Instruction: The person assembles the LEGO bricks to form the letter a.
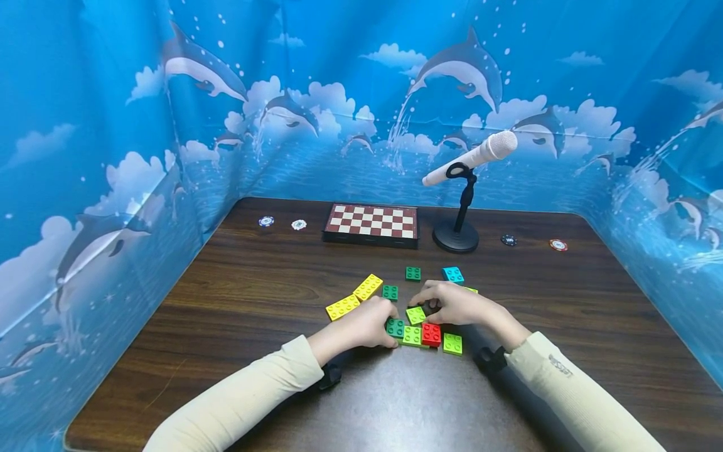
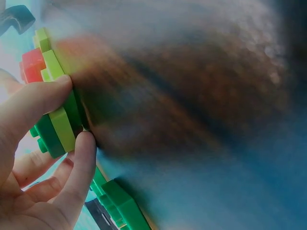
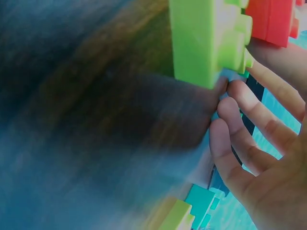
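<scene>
In the head view, my left hand (image 1: 369,323) grips the left end of a joined row of toy bricks, thumb on the near side. On that row sit a dark green brick (image 1: 395,327), a lime brick (image 1: 412,335) and a red brick (image 1: 431,334); more green pieces show underneath in the left wrist view. Just behind the row, my right hand (image 1: 452,303) pinches a tilted lime brick (image 1: 416,315) between thumb and index finger. Its other fingers (image 3: 225,143) bend loosely in the right wrist view. A loose lime brick (image 1: 452,343) lies right of the row.
Two yellow bricks (image 1: 342,307) lie left, dark green bricks (image 1: 413,273) behind, and a turquoise brick (image 1: 453,275) beyond the right hand. A checkered board (image 1: 371,221), a white microphone (image 1: 477,157) on a black stand (image 1: 455,236) and several poker chips (image 1: 299,224) line the back.
</scene>
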Demonstrator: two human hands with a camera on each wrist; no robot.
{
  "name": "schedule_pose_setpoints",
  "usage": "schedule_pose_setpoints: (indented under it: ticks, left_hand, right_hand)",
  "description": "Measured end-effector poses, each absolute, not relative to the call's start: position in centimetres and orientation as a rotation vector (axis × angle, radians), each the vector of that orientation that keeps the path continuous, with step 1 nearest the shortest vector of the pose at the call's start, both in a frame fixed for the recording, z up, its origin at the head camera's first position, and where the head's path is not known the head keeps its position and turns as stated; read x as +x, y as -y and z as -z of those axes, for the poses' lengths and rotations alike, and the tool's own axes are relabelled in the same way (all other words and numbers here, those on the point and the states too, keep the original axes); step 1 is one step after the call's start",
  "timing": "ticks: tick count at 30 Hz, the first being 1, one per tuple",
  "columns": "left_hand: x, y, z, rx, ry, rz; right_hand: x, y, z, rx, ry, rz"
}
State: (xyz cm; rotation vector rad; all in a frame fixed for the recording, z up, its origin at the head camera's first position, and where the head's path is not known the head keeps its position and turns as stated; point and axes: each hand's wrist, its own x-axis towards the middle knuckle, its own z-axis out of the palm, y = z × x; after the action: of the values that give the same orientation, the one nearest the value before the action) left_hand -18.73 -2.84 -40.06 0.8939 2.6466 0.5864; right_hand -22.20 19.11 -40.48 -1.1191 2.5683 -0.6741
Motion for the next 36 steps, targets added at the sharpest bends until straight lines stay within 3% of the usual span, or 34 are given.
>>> schedule_pose_setpoints:
  ticks: [13, 25, 36]
  left_hand:
    - [-18.7, 2.7, 40.1, 0.906, -2.659, -0.568]
    - [-18.6, 2.7, 40.1, 0.917, -2.659, -0.591]
    - [-18.7, 2.7, 40.1, 0.919, -2.666, -0.578]
  right_hand:
    - [-21.9, -20.5, 40.2, -1.019, -2.601, 0.803]
    - [-17.7, -21.8, 38.1, -0.982, -2.736, 0.828]
    - [-15.7, -20.7, 38.7, -1.045, -2.788, 0.687]
